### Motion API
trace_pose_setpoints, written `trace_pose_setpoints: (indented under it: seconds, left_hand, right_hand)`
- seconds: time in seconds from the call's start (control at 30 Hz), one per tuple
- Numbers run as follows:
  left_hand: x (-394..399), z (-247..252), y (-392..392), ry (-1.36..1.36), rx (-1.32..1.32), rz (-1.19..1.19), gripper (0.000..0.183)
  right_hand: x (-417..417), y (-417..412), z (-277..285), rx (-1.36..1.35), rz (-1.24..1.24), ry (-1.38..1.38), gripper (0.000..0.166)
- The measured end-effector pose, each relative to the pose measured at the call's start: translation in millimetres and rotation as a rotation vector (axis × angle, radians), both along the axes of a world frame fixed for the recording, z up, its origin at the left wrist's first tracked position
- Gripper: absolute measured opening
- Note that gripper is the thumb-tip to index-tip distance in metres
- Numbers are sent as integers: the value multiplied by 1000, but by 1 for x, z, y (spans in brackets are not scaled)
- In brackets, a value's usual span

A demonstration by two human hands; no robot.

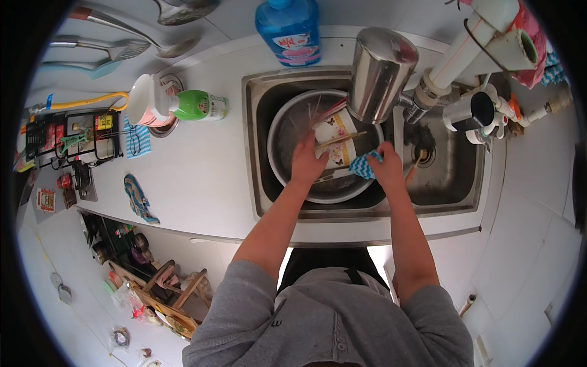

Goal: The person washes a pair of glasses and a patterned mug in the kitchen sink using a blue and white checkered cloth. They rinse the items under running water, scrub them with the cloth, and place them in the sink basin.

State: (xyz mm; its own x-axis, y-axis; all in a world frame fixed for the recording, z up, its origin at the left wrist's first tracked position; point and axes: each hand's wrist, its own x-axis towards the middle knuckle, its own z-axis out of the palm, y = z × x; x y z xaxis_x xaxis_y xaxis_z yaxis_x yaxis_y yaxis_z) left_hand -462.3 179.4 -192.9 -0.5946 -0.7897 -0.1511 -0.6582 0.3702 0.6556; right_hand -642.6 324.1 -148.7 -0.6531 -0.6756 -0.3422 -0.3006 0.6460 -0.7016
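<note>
A round metal basin (280, 181) sits in the left bowl of a steel double sink (257, 87). In it lie a white container with a flower and butterfly print (341, 126), several chopsticks (341, 139) and a long flat utensil (335, 175), perhaps a knife. My left hand (308, 160) reaches over the basin, fingers at the printed container and chopsticks; whether it grips them is unclear. My right hand (387, 163) holds a blue and white zigzag cloth (363, 166) at the basin's right side, by the end of the flat utensil.
A blue detergent bottle (293, 36) stands behind the sink. A shiny metal cylinder (383, 75) juts over the basin. Pipes (451, 69) and a brush-like tool (415, 167) are at the right bowl. Left on the counter are a green spray bottle (202, 104) and a folded cloth (137, 199).
</note>
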Motion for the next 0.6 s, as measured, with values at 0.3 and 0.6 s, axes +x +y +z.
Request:
trace_pose_setpoints:
  seconds: [0.3, 0.6]
  left_hand:
    - [-2, -2, 31, -429, 23, -513, 78]
    - [13, 14, 46, -436, -19, -598, 69]
  right_hand:
    - [-62, 88, 35, -229, -201, 181, 19]
    - [-166, 136, 137, -320, -636, 659, 20]
